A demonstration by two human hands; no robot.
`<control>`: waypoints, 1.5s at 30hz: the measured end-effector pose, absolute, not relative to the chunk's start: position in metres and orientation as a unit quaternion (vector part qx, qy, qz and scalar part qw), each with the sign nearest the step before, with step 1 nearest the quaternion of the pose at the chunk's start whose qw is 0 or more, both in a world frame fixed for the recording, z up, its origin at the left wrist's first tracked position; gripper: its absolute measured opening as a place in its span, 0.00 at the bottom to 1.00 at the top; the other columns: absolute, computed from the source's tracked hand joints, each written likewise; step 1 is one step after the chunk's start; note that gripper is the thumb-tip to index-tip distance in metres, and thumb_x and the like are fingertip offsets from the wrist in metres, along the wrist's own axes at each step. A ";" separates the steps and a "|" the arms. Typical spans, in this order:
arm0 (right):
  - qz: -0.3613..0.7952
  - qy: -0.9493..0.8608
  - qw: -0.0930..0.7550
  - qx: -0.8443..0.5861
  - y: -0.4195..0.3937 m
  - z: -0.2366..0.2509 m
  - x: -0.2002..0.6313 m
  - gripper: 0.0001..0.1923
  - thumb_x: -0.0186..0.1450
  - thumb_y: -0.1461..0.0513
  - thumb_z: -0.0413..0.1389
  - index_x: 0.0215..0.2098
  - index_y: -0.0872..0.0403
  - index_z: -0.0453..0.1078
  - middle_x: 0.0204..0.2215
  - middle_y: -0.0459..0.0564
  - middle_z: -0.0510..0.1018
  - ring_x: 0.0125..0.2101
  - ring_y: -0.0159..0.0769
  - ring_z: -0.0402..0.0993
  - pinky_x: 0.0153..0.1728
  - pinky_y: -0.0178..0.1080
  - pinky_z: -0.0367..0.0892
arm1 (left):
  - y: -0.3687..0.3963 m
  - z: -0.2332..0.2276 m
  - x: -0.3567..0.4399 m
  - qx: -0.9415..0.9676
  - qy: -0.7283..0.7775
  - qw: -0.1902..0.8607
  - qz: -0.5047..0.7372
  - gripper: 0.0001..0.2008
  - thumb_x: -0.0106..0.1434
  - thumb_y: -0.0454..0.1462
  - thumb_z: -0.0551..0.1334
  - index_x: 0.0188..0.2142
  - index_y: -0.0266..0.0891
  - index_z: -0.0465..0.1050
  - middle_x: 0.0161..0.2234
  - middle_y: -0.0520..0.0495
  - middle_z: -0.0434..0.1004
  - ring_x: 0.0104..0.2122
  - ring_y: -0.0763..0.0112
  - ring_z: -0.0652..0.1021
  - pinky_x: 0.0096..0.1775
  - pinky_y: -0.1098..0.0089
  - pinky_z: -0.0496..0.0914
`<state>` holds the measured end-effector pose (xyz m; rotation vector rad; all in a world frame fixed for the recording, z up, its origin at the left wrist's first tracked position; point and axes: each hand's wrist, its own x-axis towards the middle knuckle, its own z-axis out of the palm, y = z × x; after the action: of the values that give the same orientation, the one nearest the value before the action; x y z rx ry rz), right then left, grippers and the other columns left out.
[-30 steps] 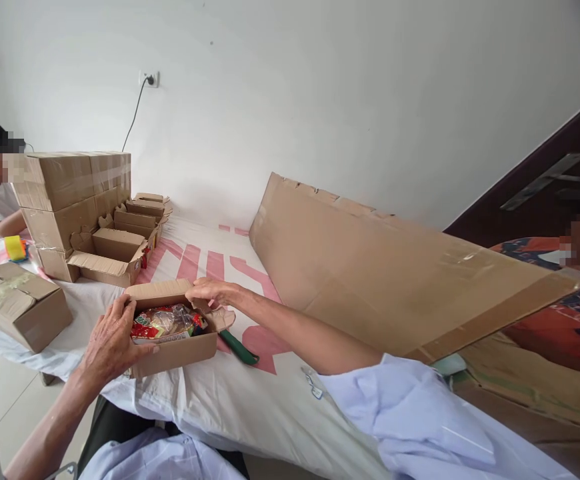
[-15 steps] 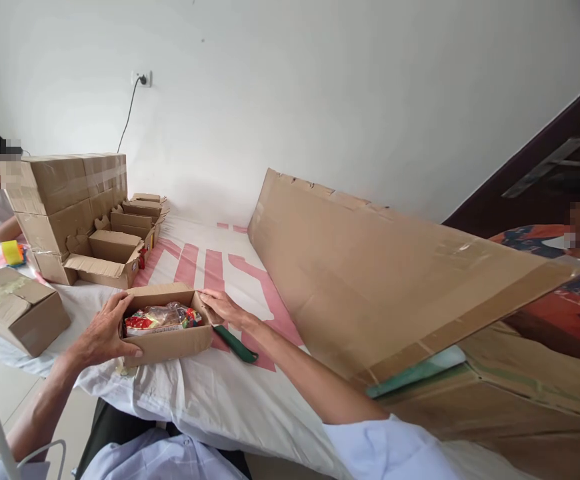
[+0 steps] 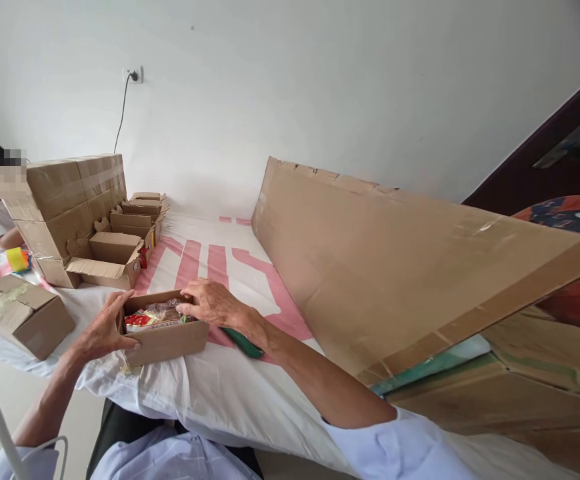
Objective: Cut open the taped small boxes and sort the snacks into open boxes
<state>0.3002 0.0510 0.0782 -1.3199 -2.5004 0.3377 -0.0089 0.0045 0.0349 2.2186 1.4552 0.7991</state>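
Observation:
A small open cardboard box (image 3: 170, 343) sits near the table's front edge, with red and clear plastic packets (image 3: 143, 320) inside. My left hand (image 3: 101, 328) is closed round the box's left end, thumb along the front wall and fingers at the far side. At the right end, my right hand (image 3: 215, 305) grips the far rim, its thumb reaching over the packets. The fingertips behind the rim are hidden. Just right of the box lies a green-handled tool (image 3: 243, 343), partly covered by my right forearm, so its kind is unclear.
Several open boxes (image 3: 105, 257) line up at the left beside a stack of taped boxes (image 3: 55, 193). A taped box (image 3: 25, 317) stands near the left front. A large cardboard sheet (image 3: 370, 267) leans along the right. Other people sit at both sides.
My right hand has moved from the box's right end up onto its far right rim, thumb over the opening. My left hand keeps its hold. The view has shifted slightly.

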 end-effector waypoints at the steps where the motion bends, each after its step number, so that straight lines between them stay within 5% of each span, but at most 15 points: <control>1: 0.111 -0.873 0.098 -0.464 0.048 0.082 0.296 0.11 0.68 0.53 0.61 0.36 0.52 0.79 0.36 0.51 0.82 0.39 0.41 0.76 0.42 0.38 0.63 | 0.004 0.034 -0.009 0.787 0.514 0.186 0.287 0.53 0.49 0.43 0.77 0.72 0.45 0.60 0.65 0.38 0.66 0.65 0.43 0.71 0.66 0.47 0.69; 4: 0.109 -0.862 0.030 -0.495 0.044 0.084 0.285 0.10 0.66 0.57 0.62 0.28 0.52 0.76 0.28 0.48 0.79 0.31 0.38 0.73 0.34 0.38 0.56 | 0.005 0.031 -0.011 0.791 0.505 0.181 0.295 0.54 0.49 0.44 0.78 0.73 0.46 0.59 0.66 0.38 0.65 0.66 0.42 0.70 0.67 0.45 0.67; 9: 0.099 -0.857 0.075 -0.500 0.046 0.079 0.282 0.14 0.68 0.64 0.55 0.24 0.53 0.72 0.25 0.46 0.78 0.28 0.34 0.68 0.32 0.38 0.52 | 0.007 0.028 -0.016 0.791 0.503 0.192 0.292 0.62 0.47 0.45 0.80 0.76 0.49 0.52 0.69 0.37 0.63 0.68 0.39 0.68 0.67 0.42 0.66; 17: 0.170 -0.832 0.309 -0.429 0.060 0.092 0.285 0.20 0.71 0.56 0.52 0.21 0.52 0.64 0.23 0.45 0.71 0.27 0.33 0.65 0.32 0.38 0.54 | 0.006 0.029 -0.020 0.766 0.492 0.234 0.341 0.68 0.46 0.41 0.81 0.79 0.46 0.44 0.63 0.37 0.70 0.62 0.42 0.72 0.67 0.43 0.64; 22: 0.198 -0.821 0.386 -0.371 0.062 0.112 0.287 0.21 0.69 0.53 0.53 0.20 0.51 0.62 0.21 0.43 0.67 0.25 0.32 0.61 0.30 0.38 0.54 | 0.007 0.035 -0.022 0.749 0.488 0.250 0.373 0.76 0.43 0.47 0.83 0.80 0.43 0.37 0.66 0.32 0.70 0.64 0.35 0.72 0.66 0.43 0.65; 25: 0.238 -0.796 0.434 -0.349 0.064 0.127 0.291 0.22 0.69 0.50 0.53 0.20 0.51 0.61 0.20 0.42 0.63 0.25 0.32 0.58 0.29 0.37 0.54 | 0.010 0.032 -0.026 0.738 0.489 0.243 0.397 0.77 0.39 0.49 0.85 0.79 0.40 0.44 0.67 0.29 0.70 0.67 0.29 0.68 0.68 0.39 0.60; 30: 0.272 -0.741 0.511 -0.340 0.072 0.159 0.303 0.27 0.67 0.42 0.57 0.21 0.51 0.62 0.19 0.40 0.58 0.24 0.30 0.53 0.25 0.37 0.51 | 0.011 0.030 -0.024 0.767 0.460 0.234 0.380 0.62 0.42 0.49 0.83 0.73 0.42 0.61 0.67 0.33 0.72 0.69 0.31 0.66 0.70 0.38 0.57; 35: 0.271 -0.739 0.532 -0.312 0.072 0.182 0.315 0.31 0.63 0.36 0.60 0.22 0.52 0.66 0.21 0.41 0.60 0.24 0.30 0.54 0.25 0.36 0.52 | 0.005 0.050 -0.024 0.747 0.471 0.276 0.380 0.49 0.44 0.46 0.83 0.65 0.44 0.74 0.63 0.37 0.78 0.64 0.34 0.73 0.67 0.41 0.65; 40: 0.263 -0.744 0.549 -0.274 0.067 0.184 0.311 0.31 0.64 0.35 0.61 0.25 0.52 0.71 0.21 0.42 0.65 0.24 0.31 0.59 0.26 0.36 0.58 | 0.003 0.066 -0.024 0.576 0.429 0.492 0.492 0.25 0.59 0.52 0.76 0.48 0.38 0.84 0.47 0.35 0.87 0.45 0.50 0.85 0.45 0.60 0.80; 45: 0.219 -0.775 0.560 -0.195 0.061 0.181 0.289 0.26 0.70 0.39 0.58 0.29 0.50 0.73 0.28 0.47 0.74 0.31 0.37 0.70 0.36 0.40 0.69 | -0.001 0.066 0.002 0.495 0.306 0.690 0.430 0.38 0.63 0.67 0.64 0.44 0.33 0.83 0.35 0.34 0.87 0.27 0.58 0.84 0.26 0.67 0.76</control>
<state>0.2889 0.0611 0.1806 -0.4598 -1.8259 0.5169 0.0016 -0.0010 0.0664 1.1058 0.6850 0.9617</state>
